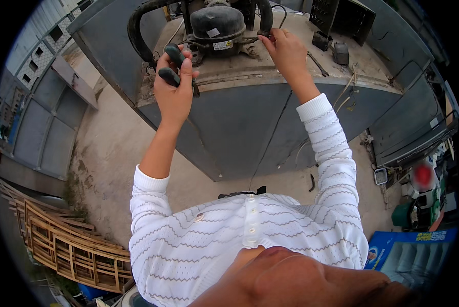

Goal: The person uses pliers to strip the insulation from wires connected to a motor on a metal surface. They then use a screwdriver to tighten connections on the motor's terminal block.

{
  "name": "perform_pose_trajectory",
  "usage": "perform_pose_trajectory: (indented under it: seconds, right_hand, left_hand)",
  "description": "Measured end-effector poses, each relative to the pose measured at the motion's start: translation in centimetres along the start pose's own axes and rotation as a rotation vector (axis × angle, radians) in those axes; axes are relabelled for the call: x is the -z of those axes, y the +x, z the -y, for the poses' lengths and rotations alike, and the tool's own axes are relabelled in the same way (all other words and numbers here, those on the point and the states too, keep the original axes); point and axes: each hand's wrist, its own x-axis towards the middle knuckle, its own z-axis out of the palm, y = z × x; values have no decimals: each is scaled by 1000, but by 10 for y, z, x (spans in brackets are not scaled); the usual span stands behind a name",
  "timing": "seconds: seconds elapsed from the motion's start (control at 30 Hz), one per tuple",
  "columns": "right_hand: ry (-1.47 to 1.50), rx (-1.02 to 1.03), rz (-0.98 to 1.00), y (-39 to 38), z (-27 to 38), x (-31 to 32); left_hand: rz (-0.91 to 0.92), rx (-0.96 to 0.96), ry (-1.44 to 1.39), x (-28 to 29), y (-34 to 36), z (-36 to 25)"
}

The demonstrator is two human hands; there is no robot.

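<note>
We see the left hand closed around the dark handles of a pair of pliers, held at the left edge of the upturned grey appliance cabinet. The right hand pinches a thin tube just beside the black compressor mounted on top.

The black compressor crowds the middle of the grey cabinet's top, hemmed by a thick black hose arching on its left and a dark vented box on its right — little room between them. The near strip of the top lies open between the left hand, closed around dark plier handles, and the right hand at the compressor's side. A small grey block and loose wires clutter the right edge.
</note>
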Motion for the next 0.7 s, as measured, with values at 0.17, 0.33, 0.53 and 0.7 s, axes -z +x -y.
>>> perform_pose_trajectory:
  seconds: [0.17, 0.33, 0.53, 0.7]
  right_hand:
    - [22, 66, -164, 3, -13, -11]
    - [127, 20, 72, 12, -17, 14]
    - [856, -592, 1028, -25, 30, 72]
    - [2412, -1052, 1109, -100, 79, 93]
  left_hand:
    - [18, 14, -22, -4, -6, -2]
    - [58, 38, -45, -2, -9, -7]
    - [280, -143, 67, -8, -23, -8]
    - [587, -753, 515, -41, -43, -6]
